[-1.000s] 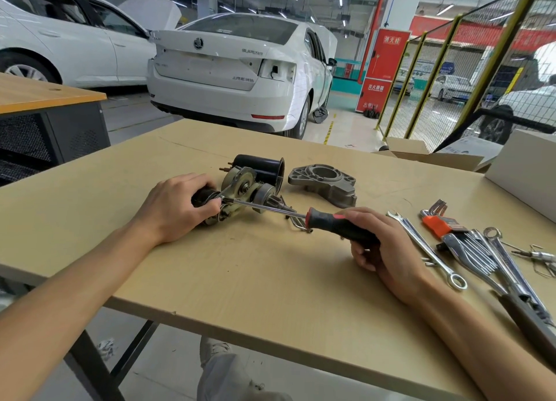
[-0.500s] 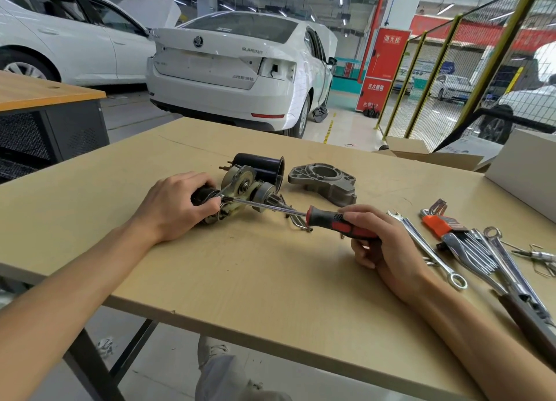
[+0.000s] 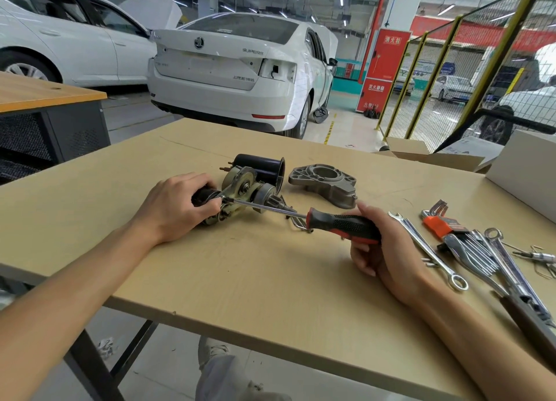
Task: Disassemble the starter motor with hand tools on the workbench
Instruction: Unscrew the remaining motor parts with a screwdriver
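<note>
I judge the job about halfway. The starter motor lies on the table, already opened: its grey end housing sits apart to the right and a black casing just behind. My left hand grips the motor's end; my right hand holds the screwdriver, tip at the motor, so inner parts remain to free. Wrenches lie at the right. The red cabinet carries Chinese characters; the car lettering is too small to read surely.

Car repair workshop: white cars, workbench, wrenches.
</note>
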